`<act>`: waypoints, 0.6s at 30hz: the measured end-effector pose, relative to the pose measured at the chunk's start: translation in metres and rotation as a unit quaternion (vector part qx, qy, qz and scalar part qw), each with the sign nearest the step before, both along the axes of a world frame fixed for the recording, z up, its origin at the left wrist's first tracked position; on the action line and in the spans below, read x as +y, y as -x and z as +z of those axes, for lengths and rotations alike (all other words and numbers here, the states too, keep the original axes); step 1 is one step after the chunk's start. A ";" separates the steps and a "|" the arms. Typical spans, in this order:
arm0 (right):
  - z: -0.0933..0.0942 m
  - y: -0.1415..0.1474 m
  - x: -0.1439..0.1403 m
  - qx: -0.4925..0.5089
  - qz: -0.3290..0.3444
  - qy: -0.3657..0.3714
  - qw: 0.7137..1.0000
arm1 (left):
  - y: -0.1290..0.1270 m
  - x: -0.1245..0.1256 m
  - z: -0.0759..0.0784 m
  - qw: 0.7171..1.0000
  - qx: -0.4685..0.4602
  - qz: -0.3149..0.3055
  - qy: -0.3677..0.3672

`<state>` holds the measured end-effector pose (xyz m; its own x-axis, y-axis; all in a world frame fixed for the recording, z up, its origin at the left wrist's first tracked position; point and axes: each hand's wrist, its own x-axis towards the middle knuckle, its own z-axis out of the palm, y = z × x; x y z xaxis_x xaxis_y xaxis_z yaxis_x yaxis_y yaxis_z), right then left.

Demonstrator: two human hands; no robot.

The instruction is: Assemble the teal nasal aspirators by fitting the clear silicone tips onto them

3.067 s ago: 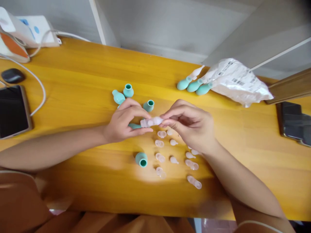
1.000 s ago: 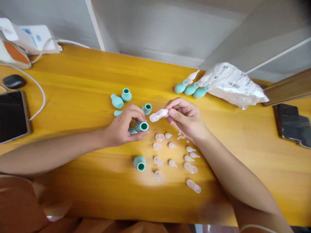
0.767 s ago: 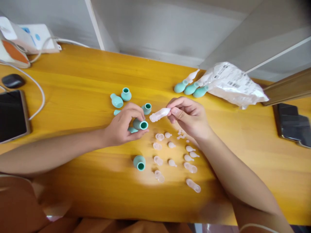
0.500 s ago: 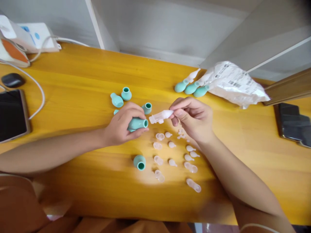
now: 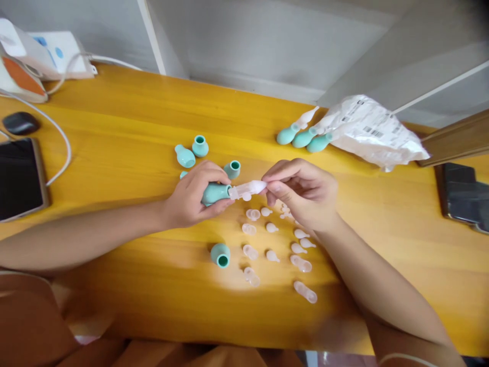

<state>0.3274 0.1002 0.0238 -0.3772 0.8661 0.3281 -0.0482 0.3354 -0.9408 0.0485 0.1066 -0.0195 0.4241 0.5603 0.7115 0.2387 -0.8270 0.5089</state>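
My left hand (image 5: pixel 191 196) grips a teal rubber bulb (image 5: pixel 214 193) lying sideways, its mouth facing right. My right hand (image 5: pixel 301 191) pinches a clear plastic nozzle (image 5: pixel 246 189) by its tip, and the nozzle's wide end meets the bulb's mouth. Both are held just above the yellow wooden table (image 5: pixel 126 148). Below the hands lie several loose clear tips and caps (image 5: pixel 272 239). A single teal bulb (image 5: pixel 221 254) stands near them.
More teal bulbs (image 5: pixel 193 150) lie behind my left hand. Three assembled bulbs with nozzles (image 5: pixel 301 133) rest by a white plastic bag (image 5: pixel 372 130) at the back right. A phone (image 5: pixel 19 176), a cable and a dark mouse (image 5: pixel 19 122) sit at the left; dark devices (image 5: pixel 462 196) at the right.
The left hand turned the teal bulb sideways. The right hand brought the clear nozzle left and down until its wide end reached the bulb's mouth.
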 end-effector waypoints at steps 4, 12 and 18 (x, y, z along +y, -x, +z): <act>-0.001 -0.001 0.001 -0.027 -0.004 -0.039 0.999 | -0.001 -0.001 0.002 1.000 0.004 0.003 -0.004; -0.004 -0.002 0.005 -0.062 -0.013 -0.118 0.991 | -0.002 -0.001 0.003 1.000 -0.008 -0.001 -0.011; 0.009 -0.002 0.007 -0.153 0.041 -0.207 0.965 | -0.005 -0.001 0.002 1.000 -0.006 0.001 -0.015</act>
<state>0.3292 0.1070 0.0323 -0.5728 0.6475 0.5026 0.1687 0.6932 -0.7008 0.0532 0.1055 -0.0179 0.4140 0.5398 0.7330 0.2350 -0.8413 0.4868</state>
